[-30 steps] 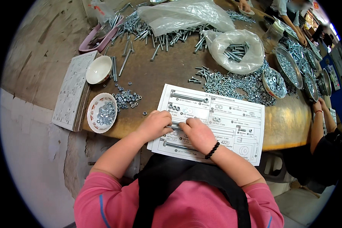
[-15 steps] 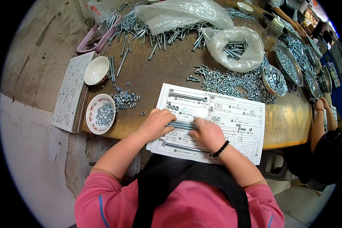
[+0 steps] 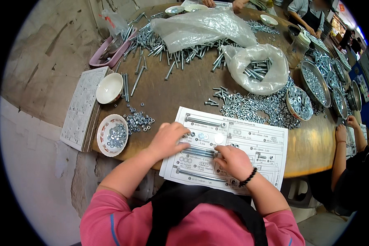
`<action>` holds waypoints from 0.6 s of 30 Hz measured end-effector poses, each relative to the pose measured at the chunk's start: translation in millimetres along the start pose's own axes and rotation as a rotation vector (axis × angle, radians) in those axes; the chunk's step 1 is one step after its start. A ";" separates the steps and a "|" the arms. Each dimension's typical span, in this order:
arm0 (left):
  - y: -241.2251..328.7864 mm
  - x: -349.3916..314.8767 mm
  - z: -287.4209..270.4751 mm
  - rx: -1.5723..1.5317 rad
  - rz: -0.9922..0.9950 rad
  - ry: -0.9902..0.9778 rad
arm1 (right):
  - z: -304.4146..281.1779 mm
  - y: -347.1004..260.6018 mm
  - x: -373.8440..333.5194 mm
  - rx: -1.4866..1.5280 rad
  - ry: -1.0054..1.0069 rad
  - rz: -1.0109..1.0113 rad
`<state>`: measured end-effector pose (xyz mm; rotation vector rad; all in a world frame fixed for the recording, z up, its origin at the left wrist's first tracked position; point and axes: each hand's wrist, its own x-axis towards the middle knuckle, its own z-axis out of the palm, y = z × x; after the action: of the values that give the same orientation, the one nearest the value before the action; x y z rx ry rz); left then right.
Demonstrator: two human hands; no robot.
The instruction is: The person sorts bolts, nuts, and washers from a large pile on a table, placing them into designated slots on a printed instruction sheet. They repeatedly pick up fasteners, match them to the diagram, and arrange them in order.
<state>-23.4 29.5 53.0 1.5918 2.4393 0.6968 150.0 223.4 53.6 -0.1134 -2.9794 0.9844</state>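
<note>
A printed sheet (image 3: 250, 149) with part drawings lies on the table edge in front of me, with long silver bolts (image 3: 199, 153) side by side across its middle. At the sheet's left side is my left hand (image 3: 168, 139), thumb and fingers apart, its fingertips by some small nuts and the thumb near the bolts' left end. My right hand (image 3: 235, 161) rests at the bolts' right end, thumb and fingers apart; I see nothing held in it. Another long bolt (image 3: 201, 174) lies lower on the sheet. Washers (image 3: 201, 136) sit above the middle bolts.
At left stand a bowl of washers (image 3: 103, 141), a white bowl (image 3: 110, 88), a paper stack (image 3: 76, 108) and loose nuts (image 3: 139, 121). Ahead are piled bolts (image 3: 172, 53), plastic sheeting (image 3: 205, 30) and a bag of bolts (image 3: 233, 67). A person's arm (image 3: 340, 149) is at right.
The view has shifted, so the table appears lower. My left hand has moved off the middle bolts toward the sheet's upper left; my right hand has drawn back slightly to their right end.
</note>
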 end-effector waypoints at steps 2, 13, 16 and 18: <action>-15.4 20.4 -8.6 0.031 -0.030 0.126 | -14.5 3.1 -4.0 0.038 -0.016 -0.004; -132.2 196.2 -18.0 0.452 -0.698 0.311 | -31.0 10.0 -19.2 0.176 -0.006 -0.032; -139.1 217.9 -15.9 0.479 -0.820 0.262 | -29.0 9.0 -15.0 0.185 -0.014 -0.064; -141.5 225.0 -18.2 0.453 -0.889 0.207 | -27.7 6.7 -9.7 0.193 -0.020 -0.068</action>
<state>-243.3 178.7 33.3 0.3531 3.1837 0.1531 160.8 244.6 72.1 -0.0016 -2.8644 1.2631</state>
